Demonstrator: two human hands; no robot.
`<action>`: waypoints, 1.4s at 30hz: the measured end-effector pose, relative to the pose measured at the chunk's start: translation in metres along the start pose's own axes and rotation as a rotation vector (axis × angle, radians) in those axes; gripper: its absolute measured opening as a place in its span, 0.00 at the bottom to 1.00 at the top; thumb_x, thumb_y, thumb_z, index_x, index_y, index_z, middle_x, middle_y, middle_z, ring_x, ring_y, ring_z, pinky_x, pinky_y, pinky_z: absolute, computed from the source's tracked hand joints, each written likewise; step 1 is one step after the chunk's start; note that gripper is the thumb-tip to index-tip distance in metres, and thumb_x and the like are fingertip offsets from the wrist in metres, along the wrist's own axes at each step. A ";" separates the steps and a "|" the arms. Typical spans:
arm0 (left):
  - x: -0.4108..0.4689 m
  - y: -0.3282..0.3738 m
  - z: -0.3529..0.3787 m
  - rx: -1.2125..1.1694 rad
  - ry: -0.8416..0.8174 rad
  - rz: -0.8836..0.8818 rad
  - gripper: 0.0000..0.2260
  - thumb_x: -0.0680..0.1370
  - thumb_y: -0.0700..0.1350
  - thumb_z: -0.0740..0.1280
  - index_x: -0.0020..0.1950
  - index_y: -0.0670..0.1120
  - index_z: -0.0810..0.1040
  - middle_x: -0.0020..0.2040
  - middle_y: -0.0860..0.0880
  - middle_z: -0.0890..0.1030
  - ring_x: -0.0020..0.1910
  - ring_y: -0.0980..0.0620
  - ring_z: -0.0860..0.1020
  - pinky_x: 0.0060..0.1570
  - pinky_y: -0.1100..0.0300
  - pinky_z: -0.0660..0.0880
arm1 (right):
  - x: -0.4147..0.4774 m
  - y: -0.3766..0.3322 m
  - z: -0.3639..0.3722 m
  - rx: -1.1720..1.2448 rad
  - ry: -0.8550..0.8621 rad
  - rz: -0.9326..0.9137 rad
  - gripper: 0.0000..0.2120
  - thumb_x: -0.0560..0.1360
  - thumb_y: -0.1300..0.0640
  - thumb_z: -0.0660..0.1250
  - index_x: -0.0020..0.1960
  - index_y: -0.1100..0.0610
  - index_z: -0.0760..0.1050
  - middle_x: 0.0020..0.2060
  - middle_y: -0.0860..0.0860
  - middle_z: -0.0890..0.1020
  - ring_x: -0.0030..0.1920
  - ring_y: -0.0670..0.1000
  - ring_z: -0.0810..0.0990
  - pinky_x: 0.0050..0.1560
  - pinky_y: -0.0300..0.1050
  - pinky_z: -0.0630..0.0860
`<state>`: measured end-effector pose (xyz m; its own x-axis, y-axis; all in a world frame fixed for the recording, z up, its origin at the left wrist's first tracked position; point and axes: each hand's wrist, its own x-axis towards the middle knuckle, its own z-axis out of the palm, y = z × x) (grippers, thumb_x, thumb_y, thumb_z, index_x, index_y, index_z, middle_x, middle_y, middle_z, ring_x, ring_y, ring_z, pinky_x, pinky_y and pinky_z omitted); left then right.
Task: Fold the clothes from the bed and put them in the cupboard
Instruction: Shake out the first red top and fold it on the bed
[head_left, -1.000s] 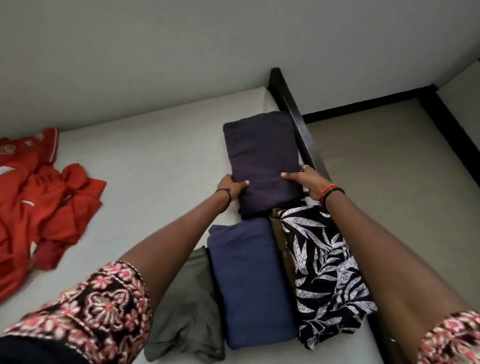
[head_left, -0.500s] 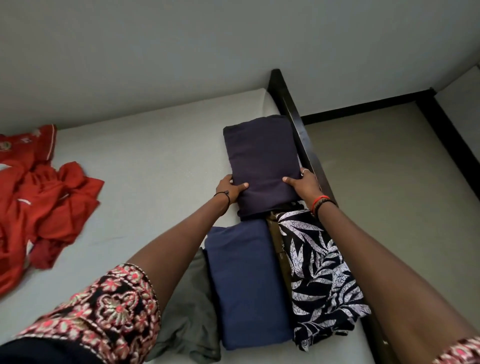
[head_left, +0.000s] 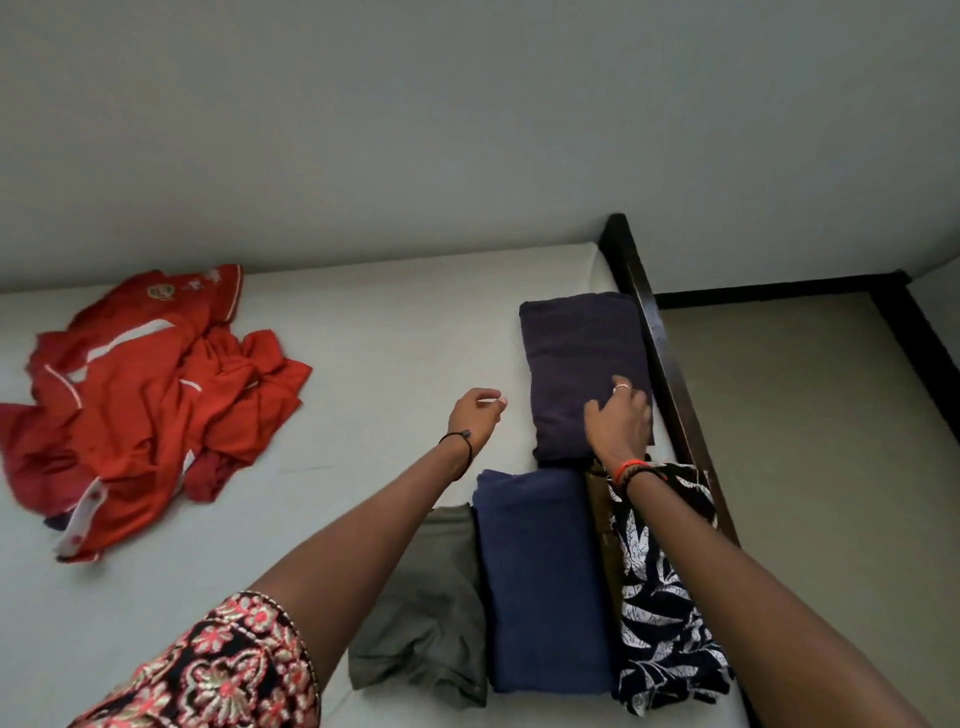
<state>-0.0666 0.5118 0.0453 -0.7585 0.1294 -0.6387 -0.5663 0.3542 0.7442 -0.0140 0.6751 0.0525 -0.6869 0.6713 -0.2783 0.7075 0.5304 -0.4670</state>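
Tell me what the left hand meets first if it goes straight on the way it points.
The left hand would probably meet the left edge of the dark folded garment; only bare mattress lies between. Depth is unclear.

Both arms extended forward: left grip (head_left: 475, 415), thin band (head_left: 464, 442) at the wrist, hovers with fingers loosely curled and empty; right grip (head_left: 621, 423) lies palm down, fingers spread flat, beaded bands (head_left: 631, 470) at the wrist.

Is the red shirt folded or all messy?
Messy, not folded. The red clothes lie crumpled in a loose heap on the bed, with bunched cloth and edges sticking out at odd angles.
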 end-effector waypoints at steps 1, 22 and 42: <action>-0.007 -0.001 -0.010 -0.027 0.007 0.007 0.11 0.80 0.42 0.62 0.61 0.43 0.74 0.59 0.45 0.77 0.50 0.51 0.76 0.56 0.56 0.73 | -0.010 -0.010 0.004 0.018 -0.022 -0.032 0.24 0.76 0.59 0.62 0.71 0.60 0.64 0.66 0.62 0.69 0.66 0.62 0.67 0.65 0.53 0.63; -0.080 -0.152 -0.357 0.260 0.701 0.134 0.07 0.75 0.37 0.65 0.51 0.38 0.80 0.51 0.37 0.78 0.54 0.39 0.75 0.55 0.52 0.69 | -0.252 -0.216 0.202 0.152 -0.485 -0.362 0.04 0.74 0.62 0.64 0.42 0.57 0.71 0.42 0.55 0.80 0.47 0.57 0.77 0.47 0.50 0.73; -0.134 -0.156 -0.471 0.182 0.421 0.430 0.06 0.77 0.49 0.55 0.46 0.50 0.70 0.40 0.48 0.79 0.37 0.49 0.76 0.36 0.57 0.68 | -0.334 -0.350 0.257 -0.246 -0.555 -0.972 0.14 0.73 0.59 0.66 0.59 0.56 0.79 0.53 0.60 0.72 0.55 0.61 0.71 0.54 0.51 0.69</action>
<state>-0.0288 0.0027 0.1069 -0.9892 -0.0675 -0.1304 -0.1465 0.5089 0.8483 -0.0746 0.1326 0.0930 -0.8963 -0.3664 -0.2500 -0.1911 0.8276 -0.5278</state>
